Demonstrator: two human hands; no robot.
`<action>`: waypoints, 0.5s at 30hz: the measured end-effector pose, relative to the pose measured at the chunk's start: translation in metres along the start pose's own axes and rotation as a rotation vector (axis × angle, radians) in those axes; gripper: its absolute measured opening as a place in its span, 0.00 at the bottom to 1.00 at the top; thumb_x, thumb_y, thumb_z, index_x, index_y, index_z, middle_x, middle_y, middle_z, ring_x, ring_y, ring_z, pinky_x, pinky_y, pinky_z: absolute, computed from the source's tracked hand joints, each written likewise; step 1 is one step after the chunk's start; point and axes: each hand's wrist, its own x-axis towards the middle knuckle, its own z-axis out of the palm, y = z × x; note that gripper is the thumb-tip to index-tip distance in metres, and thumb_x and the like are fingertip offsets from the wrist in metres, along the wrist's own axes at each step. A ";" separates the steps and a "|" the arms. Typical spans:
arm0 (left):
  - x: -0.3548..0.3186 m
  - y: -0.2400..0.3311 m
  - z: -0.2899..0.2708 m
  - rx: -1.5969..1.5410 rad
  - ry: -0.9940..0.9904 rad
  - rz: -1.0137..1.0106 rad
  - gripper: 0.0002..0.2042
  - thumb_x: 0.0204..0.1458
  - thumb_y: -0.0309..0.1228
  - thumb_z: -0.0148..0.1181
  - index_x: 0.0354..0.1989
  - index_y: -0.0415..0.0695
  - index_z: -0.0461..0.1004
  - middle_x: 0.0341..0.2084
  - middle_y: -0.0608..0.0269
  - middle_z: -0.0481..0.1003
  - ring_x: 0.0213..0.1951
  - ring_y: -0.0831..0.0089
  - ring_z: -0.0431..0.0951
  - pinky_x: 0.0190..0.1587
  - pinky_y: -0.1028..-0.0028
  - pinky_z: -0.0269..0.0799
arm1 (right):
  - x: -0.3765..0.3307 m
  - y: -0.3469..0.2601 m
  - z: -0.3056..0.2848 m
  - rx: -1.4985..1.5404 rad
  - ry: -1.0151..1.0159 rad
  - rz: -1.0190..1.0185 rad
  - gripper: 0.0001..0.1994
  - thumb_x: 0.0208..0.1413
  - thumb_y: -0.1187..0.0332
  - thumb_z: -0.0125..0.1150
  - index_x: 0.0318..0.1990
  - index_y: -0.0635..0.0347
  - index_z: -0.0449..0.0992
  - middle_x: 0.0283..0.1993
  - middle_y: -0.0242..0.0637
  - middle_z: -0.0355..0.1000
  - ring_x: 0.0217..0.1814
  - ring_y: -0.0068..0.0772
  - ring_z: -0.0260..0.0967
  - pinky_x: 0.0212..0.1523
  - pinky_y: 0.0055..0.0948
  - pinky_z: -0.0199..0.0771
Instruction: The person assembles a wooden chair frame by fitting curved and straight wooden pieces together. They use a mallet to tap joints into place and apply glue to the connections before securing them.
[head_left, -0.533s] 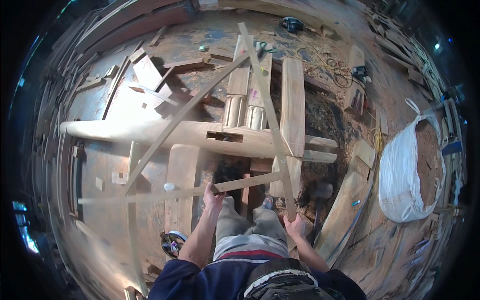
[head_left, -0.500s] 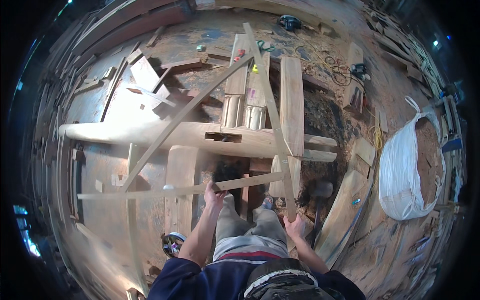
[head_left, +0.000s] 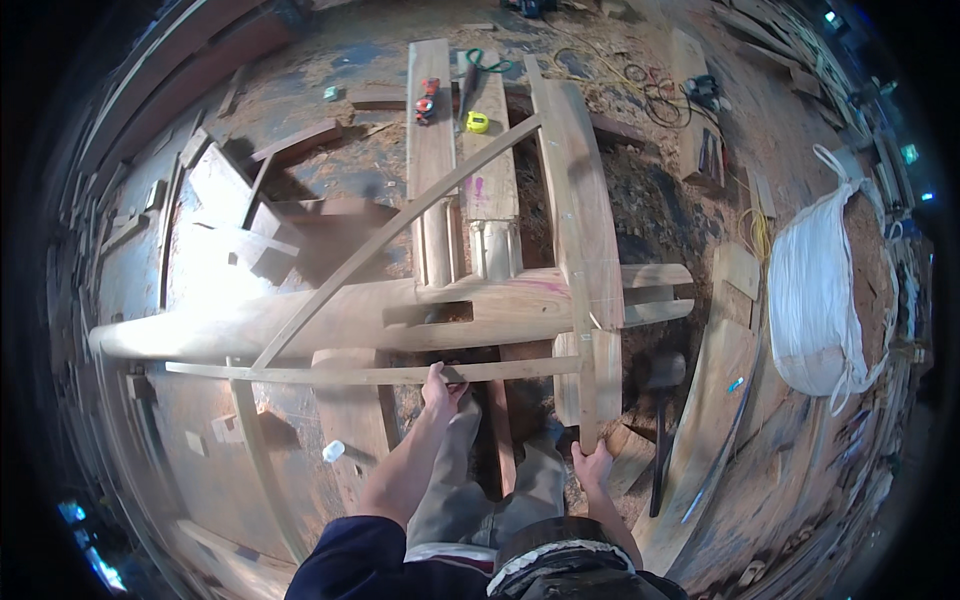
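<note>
I hold a large triangular wooden carpenter's square [head_left: 510, 370], made of three thin strips: a long upright one, a crosspiece and a diagonal brace. My left hand [head_left: 440, 395] is closed round the crosspiece near its middle. Lower down, my right hand [head_left: 592, 466] grips the bottom end of the upright strip. Beneath the square runs a long rounded timber beam [head_left: 535, 310] with a rectangular slot cut in it. Two squared timbers [head_left: 490, 195] meet its far side, and a wide plank [head_left: 590, 200] lies across it under the upright strip.
A yellow tape measure [head_left: 477, 122] and a red-and-black tool [head_left: 427, 100] rest on the squared timbers. A mallet [head_left: 661, 372] stands right of my right hand. Farther right is a white bulk bag [head_left: 815, 300]. A small white bottle [head_left: 333, 452] lies left of my legs; offcuts and sawdust cover the floor.
Both hands have kept their grip. The square has turned so that its crosspiece lies nearly level and its upright strip leans less to the left. The view has shifted too.
</note>
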 end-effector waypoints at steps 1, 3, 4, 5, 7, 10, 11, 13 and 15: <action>0.014 0.000 0.001 0.014 0.018 0.004 0.20 0.61 0.41 0.60 0.53 0.39 0.69 0.45 0.49 0.76 0.47 0.55 0.79 0.57 0.48 0.78 | 0.004 -0.001 0.009 -0.009 -0.005 0.045 0.24 0.50 0.51 0.73 0.37 0.66 0.75 0.35 0.60 0.79 0.42 0.67 0.79 0.43 0.56 0.79; 0.037 -0.003 0.004 0.027 0.093 -0.018 0.17 0.61 0.40 0.59 0.51 0.41 0.74 0.44 0.51 0.78 0.47 0.55 0.80 0.57 0.47 0.78 | 0.014 -0.001 0.025 0.017 -0.011 0.056 0.23 0.51 0.51 0.73 0.38 0.65 0.76 0.35 0.60 0.79 0.42 0.67 0.79 0.44 0.55 0.79; 0.047 -0.005 0.006 0.036 0.111 0.002 0.18 0.61 0.41 0.59 0.53 0.41 0.72 0.45 0.50 0.77 0.47 0.54 0.80 0.56 0.47 0.78 | 0.018 -0.001 0.033 0.022 -0.023 0.064 0.23 0.51 0.51 0.72 0.38 0.64 0.76 0.36 0.59 0.79 0.42 0.66 0.79 0.44 0.55 0.79; 0.056 -0.006 0.007 0.050 0.157 0.017 0.19 0.61 0.41 0.60 0.54 0.41 0.71 0.46 0.50 0.77 0.47 0.54 0.80 0.56 0.46 0.78 | 0.023 0.000 0.040 0.015 -0.027 0.065 0.22 0.51 0.51 0.72 0.38 0.64 0.76 0.36 0.59 0.79 0.42 0.66 0.79 0.44 0.55 0.79; 0.072 -0.008 0.008 0.064 0.177 0.033 0.21 0.61 0.42 0.60 0.56 0.42 0.69 0.47 0.51 0.76 0.49 0.55 0.79 0.57 0.46 0.78 | 0.035 0.002 0.056 0.002 -0.032 0.061 0.21 0.52 0.52 0.72 0.38 0.63 0.76 0.36 0.59 0.79 0.42 0.65 0.79 0.44 0.55 0.79; 0.094 -0.009 0.005 0.062 0.121 0.027 0.25 0.61 0.44 0.60 0.61 0.44 0.65 0.50 0.51 0.73 0.54 0.56 0.77 0.60 0.46 0.75 | 0.051 0.008 0.080 0.118 0.000 -0.007 0.21 0.52 0.52 0.71 0.38 0.64 0.76 0.36 0.58 0.79 0.41 0.65 0.79 0.44 0.56 0.79; 0.101 -0.010 0.003 0.058 0.109 0.020 0.25 0.61 0.44 0.60 0.62 0.44 0.65 0.51 0.51 0.73 0.54 0.55 0.76 0.60 0.46 0.75 | 0.056 0.011 0.088 0.113 -0.016 -0.010 0.22 0.53 0.52 0.71 0.39 0.64 0.76 0.36 0.59 0.79 0.41 0.65 0.79 0.43 0.56 0.79; 0.115 -0.013 -0.002 0.071 0.130 0.014 0.23 0.62 0.45 0.60 0.58 0.44 0.68 0.51 0.51 0.75 0.50 0.55 0.79 0.54 0.48 0.80 | 0.065 0.018 0.103 0.105 -0.029 -0.009 0.22 0.53 0.52 0.70 0.39 0.65 0.76 0.36 0.59 0.79 0.41 0.65 0.79 0.43 0.56 0.79; 0.126 -0.018 -0.009 0.091 0.083 0.034 0.23 0.62 0.46 0.60 0.59 0.44 0.68 0.49 0.52 0.76 0.49 0.56 0.80 0.54 0.49 0.79 | 0.072 0.026 0.116 0.086 -0.038 -0.008 0.23 0.53 0.51 0.70 0.39 0.66 0.76 0.36 0.59 0.79 0.41 0.65 0.79 0.42 0.56 0.79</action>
